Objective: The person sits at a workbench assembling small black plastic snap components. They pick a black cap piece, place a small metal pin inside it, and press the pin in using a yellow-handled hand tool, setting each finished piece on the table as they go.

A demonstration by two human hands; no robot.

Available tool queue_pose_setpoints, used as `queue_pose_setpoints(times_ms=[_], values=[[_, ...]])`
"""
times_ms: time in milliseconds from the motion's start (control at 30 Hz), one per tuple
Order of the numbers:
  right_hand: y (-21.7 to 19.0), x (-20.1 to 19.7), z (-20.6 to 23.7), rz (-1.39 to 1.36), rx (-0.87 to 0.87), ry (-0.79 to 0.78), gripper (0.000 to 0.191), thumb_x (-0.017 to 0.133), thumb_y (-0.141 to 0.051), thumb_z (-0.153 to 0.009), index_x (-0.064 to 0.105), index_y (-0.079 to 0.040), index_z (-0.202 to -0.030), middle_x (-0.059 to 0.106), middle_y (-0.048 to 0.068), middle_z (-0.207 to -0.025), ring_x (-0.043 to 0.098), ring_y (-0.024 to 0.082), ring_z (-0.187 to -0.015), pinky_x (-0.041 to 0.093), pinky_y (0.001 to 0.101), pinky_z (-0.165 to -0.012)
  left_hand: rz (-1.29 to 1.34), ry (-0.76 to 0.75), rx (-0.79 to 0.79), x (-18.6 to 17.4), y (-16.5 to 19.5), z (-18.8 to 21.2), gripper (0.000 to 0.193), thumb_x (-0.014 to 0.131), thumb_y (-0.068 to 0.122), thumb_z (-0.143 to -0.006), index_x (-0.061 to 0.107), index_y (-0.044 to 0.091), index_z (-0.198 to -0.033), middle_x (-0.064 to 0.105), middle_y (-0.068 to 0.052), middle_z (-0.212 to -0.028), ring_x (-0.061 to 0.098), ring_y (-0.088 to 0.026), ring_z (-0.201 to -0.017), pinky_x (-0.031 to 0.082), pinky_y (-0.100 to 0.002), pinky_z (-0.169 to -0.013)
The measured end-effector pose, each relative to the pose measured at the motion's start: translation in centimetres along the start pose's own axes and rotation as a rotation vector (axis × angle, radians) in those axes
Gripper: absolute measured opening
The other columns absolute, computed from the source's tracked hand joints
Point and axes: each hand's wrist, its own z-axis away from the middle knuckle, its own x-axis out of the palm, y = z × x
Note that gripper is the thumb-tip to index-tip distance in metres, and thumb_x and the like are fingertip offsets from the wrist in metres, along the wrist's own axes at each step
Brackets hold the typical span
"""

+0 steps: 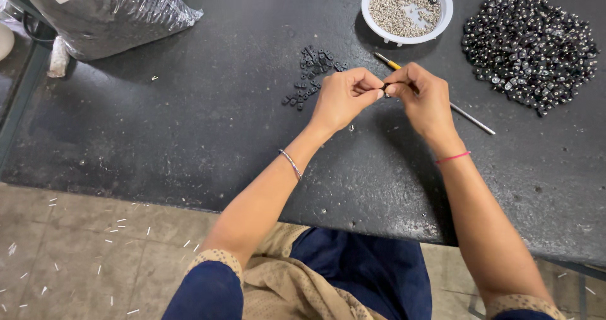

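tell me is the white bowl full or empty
Partly full: the white bowl stands upright holding small silvery pieces below its rim.

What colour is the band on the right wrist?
Pink-red, a thin band just below the right hand; the head view shows it.

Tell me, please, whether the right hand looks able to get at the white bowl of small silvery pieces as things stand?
Probably yes: the right hand has bare table up to the white bowl, though its fingertips pinch a small dark part.

Matt rough tabletop (189,124), glossy blk beads (530,45)
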Motion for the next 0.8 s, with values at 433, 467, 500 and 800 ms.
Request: queue_pose_setpoints(times_ms=[433,467,500,800], values=[[0.7,0.5,-0.1,0.027,-0.057,0.056,0.010,0.070,0.004,-0.098,0.061,0.002,-0.100,0.070,0.006,-0.090,0.063,0.009,-0.082,0.052,0.0260,-0.074,0.194,-0.023,-0.018,0.3,-1.2,-0.2,0.017,0.076,0.003,-0.089,0.074,-0.002,-0.105,0.078,-0.005,-0.097,0.073,-0.008,-0.089,0.060,-0.023,-0.081],[0.7,0.5,-0.1,0.031,-0.062,0.064,0.009,0.070,0.005,-0.098,0.061,0.002,-0.100,0.070,0.006,-0.089,0.063,0.009,-0.081,0.052,0.0261,-0.074,0.206,-0.034,-0.023,0.3,-1.4,-0.3,0.018,0.076,0.002,-0.089,0.074,-0.002,-0.106,0.078,-0.005,-0.098,0.073,-0.008,-0.090,0.060,-0.023,-0.082],[0.8,0.5,-0.1,0.024,-0.045,0.069,0.009,0.069,0.004,-0.099,0.061,0.002,-0.100,0.070,0.006,-0.088,0.062,0.009,-0.081,0.052,0.0260,-0.074,0.218,-0.045,-0.028,0.3,-1.6,-0.3,0.020,0.076,0.002,-0.088,0.074,-0.002,-0.108,0.078,-0.005,-0.099,0.073,-0.009,-0.090,0.060,-0.023,-0.083],[0.9,-0.4,-0.6,0.059,0.031,0.037,0.015,0.075,-0.012,-0.098,0.074,-0.005,-0.111,0.072,0.006,-0.093,0.066,0.013,-0.082,0.053,0.0292,-0.075,0.489,0.035,-0.061,0.2,-3.7,-1.5,0.020,0.076,0.004,-0.097,0.070,-0.006,-0.113,0.073,-0.012,-0.103,0.067,-0.013,-0.093,0.057,-0.027,-0.085]])
